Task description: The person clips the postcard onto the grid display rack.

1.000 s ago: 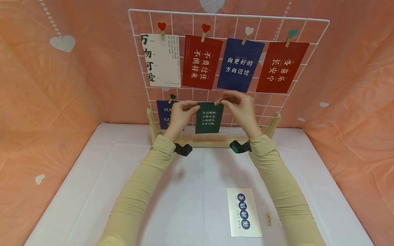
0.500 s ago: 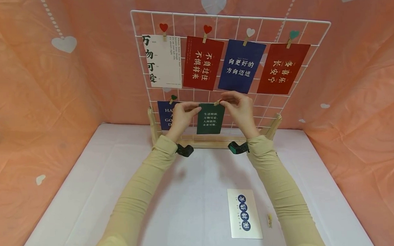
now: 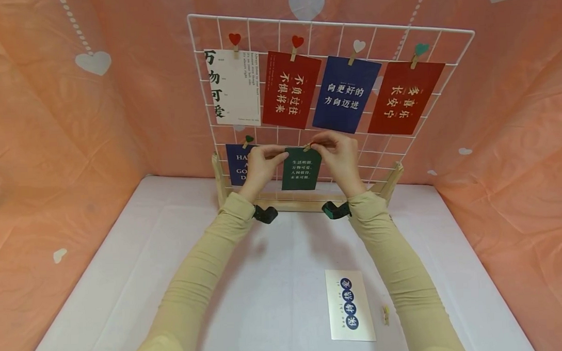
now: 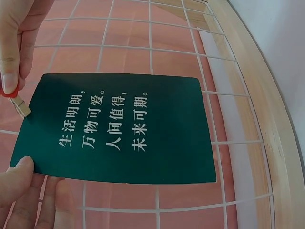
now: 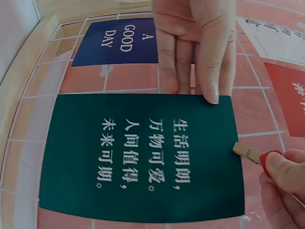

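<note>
A dark green card (image 3: 301, 168) with white writing stands against the lower part of the white wire grid (image 3: 331, 23). My left hand (image 3: 261, 166) pinches its upper left corner, thumb in front. With thumb and fingers, my right hand (image 3: 338, 155) grips a small wooden clothespin (image 5: 249, 152) by its red heart (image 5: 269, 163). The clothespin's tip lies at the card's top edge in both wrist views; whether it also bites a grid wire, I cannot tell. Left of it hangs a blue card (image 3: 238, 165), partly behind my left hand, under a green heart clothespin (image 3: 247, 141).
Above hang a white card (image 3: 236, 89), a red card (image 3: 291, 90), a blue card (image 3: 345, 94) and another red card (image 3: 406, 98), each clipped. A wooden stand (image 3: 291, 204) bears the grid. On the table lie a white card (image 3: 349, 305) and a loose clothespin (image 3: 386, 315).
My right hand has shifted slightly left with the clothespin, along the green card's top edge. The left hand keeps its hold on the corner. The head view has shifted a little.
</note>
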